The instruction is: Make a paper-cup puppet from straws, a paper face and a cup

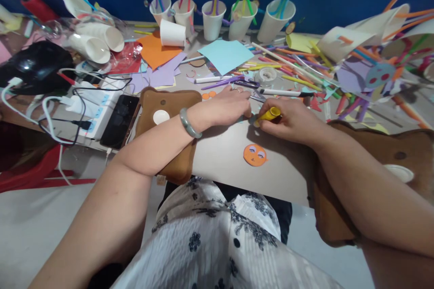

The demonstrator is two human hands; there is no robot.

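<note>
My right hand (pixel 285 119) is closed round a yellow glue stick (pixel 267 116), tilted with its lower end close to the tabletop. Facing it, my left hand (pixel 228 106) rests on the table with curled fingers close to small light-blue paper scraps. What its fingertips press or pinch is too small to make out. Just below both hands lies an orange paper face (pixel 255 155) with drawn eyes and a mouth. Two small orange paper discs (pixel 208 95) sit by the left wrist, and scissors (pixel 257 95) lie between the hands, partly hidden.
Paper-face figures stand in white cups (pixel 214 20) along the back. A light-blue sheet (pixel 225 55), tape roll (pixel 267 76), markers and pipe cleaners cover the table behind my hands. Brown bear-shaped pads (pixel 169 162) lie under both arms. A phone (pixel 119 121) and power strip (pixel 101 115) are left.
</note>
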